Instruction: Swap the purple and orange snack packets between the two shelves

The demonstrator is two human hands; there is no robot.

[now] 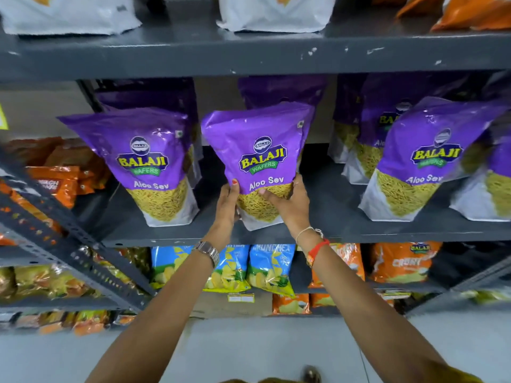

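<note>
A purple Aloo Sev packet (258, 150) stands upright in the middle of the grey middle shelf (331, 233). My left hand (228, 205) grips its lower left edge and my right hand (290, 201) grips its lower right side. Another purple packet (149, 161) stands to its left and more purple packets (420, 158) lean at the right. Orange packets (401, 262) sit on the shelf below at the right, and more orange packets (470, 12) lie on the top shelf at the far right.
White packets (273, 12) sit on the top shelf. Blue chip packets (271, 265) fill the lower shelf's middle. A second rack (63, 225) with orange and yellow packets angles in at the left. Grey floor lies below.
</note>
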